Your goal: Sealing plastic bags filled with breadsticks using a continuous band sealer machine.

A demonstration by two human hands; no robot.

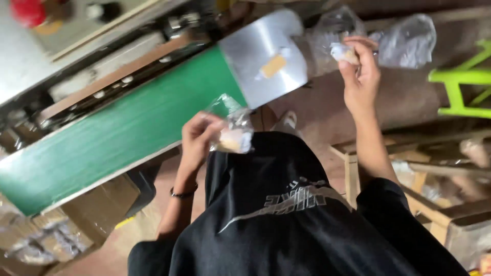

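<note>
Leftmost, the left hand (200, 134) pinches a clear plastic packet (232, 134) with a pale block inside; the packet juts right of the fingers, just off the green conveyor belt's (117, 133) near edge. Beyond the belt's steel end plate (263, 56), the right hand (360, 71) pinches a small wrapped piece (341, 52) at its fingertips, beside crumpled clear bags (404, 41).

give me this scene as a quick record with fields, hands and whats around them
left hand: holds a small clear packet with a pale item inside, beside the green conveyor belt
right hand: raised, pinching a second small packet
belt end: metal plate carrying one tan piece
behind right hand: clear plastic bags
right side: green plastic stool, wooden frame
lower left: cardboard boxes
</note>
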